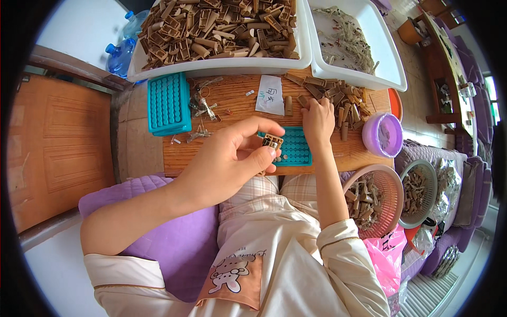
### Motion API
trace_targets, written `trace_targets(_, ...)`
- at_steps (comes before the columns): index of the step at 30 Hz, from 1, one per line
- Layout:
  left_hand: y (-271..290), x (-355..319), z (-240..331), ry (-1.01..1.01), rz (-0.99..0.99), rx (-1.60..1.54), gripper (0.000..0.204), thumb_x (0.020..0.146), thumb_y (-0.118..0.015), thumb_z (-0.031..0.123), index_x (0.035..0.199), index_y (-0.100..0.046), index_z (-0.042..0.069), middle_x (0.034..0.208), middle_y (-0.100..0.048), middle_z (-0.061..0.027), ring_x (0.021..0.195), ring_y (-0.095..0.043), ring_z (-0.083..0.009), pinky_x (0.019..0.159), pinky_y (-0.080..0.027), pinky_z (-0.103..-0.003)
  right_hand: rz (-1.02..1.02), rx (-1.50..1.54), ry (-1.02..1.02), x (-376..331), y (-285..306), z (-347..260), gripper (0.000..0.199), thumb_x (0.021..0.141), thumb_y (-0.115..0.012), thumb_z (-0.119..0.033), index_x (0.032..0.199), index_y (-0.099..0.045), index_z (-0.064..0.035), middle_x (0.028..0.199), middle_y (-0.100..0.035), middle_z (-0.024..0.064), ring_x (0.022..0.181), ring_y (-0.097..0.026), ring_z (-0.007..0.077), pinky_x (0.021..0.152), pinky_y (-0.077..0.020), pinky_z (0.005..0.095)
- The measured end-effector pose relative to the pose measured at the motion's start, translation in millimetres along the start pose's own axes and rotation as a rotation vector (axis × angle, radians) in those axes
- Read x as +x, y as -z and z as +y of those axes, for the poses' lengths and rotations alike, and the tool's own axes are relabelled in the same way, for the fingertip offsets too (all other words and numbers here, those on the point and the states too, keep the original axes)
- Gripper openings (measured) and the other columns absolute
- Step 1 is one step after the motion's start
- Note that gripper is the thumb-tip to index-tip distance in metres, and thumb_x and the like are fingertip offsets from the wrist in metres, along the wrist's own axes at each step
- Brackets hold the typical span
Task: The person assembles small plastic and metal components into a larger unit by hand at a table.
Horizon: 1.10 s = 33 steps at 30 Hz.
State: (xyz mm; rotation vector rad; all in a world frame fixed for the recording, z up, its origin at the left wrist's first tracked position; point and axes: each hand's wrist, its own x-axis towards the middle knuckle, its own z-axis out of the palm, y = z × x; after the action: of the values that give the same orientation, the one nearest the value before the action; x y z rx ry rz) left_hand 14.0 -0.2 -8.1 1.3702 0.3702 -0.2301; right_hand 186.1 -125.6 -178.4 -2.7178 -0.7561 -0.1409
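Note:
My left hand [224, 158] is closed around a small brown plastic housing [272, 141], held between thumb and fingers with its open side up. Small parts show inside the housing, too small to make out. Below it lies a teal tray with round pockets [297, 148], a few small round pieces near its left side. At the near edge of a pile of brown plastic shells [351, 103], my right hand [320, 120] has its fingers bent down onto one brown shell [302, 101]. Its fingertips are partly hidden.
A white bin [222, 62] heaped with brown shells and another white bin [391, 68] of thin wired parts stand behind. Another teal tray [169, 103] and loose wires [203, 105] lie left. A purple bowl [381, 134], a pink basket [393, 195] and a grey basket [432, 182] stand right.

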Motion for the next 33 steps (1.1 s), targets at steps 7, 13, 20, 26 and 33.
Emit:
trace_targets(7,2.2,2.4,-0.3,-0.065,0.108,-0.083,0.028,0.089,-0.04,0.015,0.115,-0.042,0.005,0.099,-0.055,-0.0067,0.088,-0.056,-0.0133,0.076,-0.046,-0.024,0.0,0.508,-0.063,-4.8,34.9,-3.6,0.012,0.074,-0.057,-0.006,0.084,-0.053,-0.0026,0.08,-0.054,0.0096,0.074,-0.052,0.0234,0.066,-0.0423,0.0309)
trace_targets(13,5.4,4.5,3.3,-0.317,0.282,0.126,0.03,0.089,-0.042,0.016,0.115,-0.045,0.003,0.098,-0.057,-0.0051,0.09,-0.056,-0.0103,0.062,-0.04,-0.016,-0.208,1.675,-0.274,-46.6,120.6,-60.9,0.011,0.084,-0.045,-0.007,0.094,-0.044,-0.0038,0.076,-0.048,0.0012,0.068,-0.045,0.0072,0.062,-0.0382,0.021)
trace_targets(20,-1.0,-3.6,4.7,-0.363,0.255,0.068,0.039,0.083,-0.054,0.021,0.116,-0.043,0.003,0.097,-0.056,-0.0031,0.085,-0.049,-0.0061,0.073,-0.039,-0.019,-0.383,2.144,-0.009,-66.5,124.6,-83.1,0.023,0.075,-0.061,-0.005,0.09,-0.043,-0.0048,0.086,-0.05,0.004,0.072,-0.046,0.008,0.064,-0.0389,0.0201)
trace_targets(26,-5.4,-7.3,5.1,-0.328,0.182,-0.037,0.04,0.082,-0.055,0.021,0.115,-0.042,0.003,0.101,-0.054,-0.0062,0.093,-0.05,-0.0114,0.082,-0.04,-0.025,-0.287,1.967,-0.078,-74.3,133.2,-84.6,0.032,0.071,-0.064,0.003,0.095,-0.044,-0.0006,0.096,-0.051,0.0082,0.09,-0.053,0.0147,0.076,-0.0448,0.0251)
trace_targets(33,-8.8,-10.6,1.8,-0.338,0.111,-0.121,0.036,0.081,-0.055,0.015,0.112,-0.042,0.002,0.106,-0.052,-0.0104,0.104,-0.048,-0.0173,0.088,-0.039,-0.03,-0.116,1.712,-0.069,-82.6,128.4,-97.4,0.023,0.073,-0.059,0.005,0.095,-0.053,0.0037,0.091,-0.053,0.0083,0.085,-0.053,0.0127,0.074,-0.0458,0.0238)
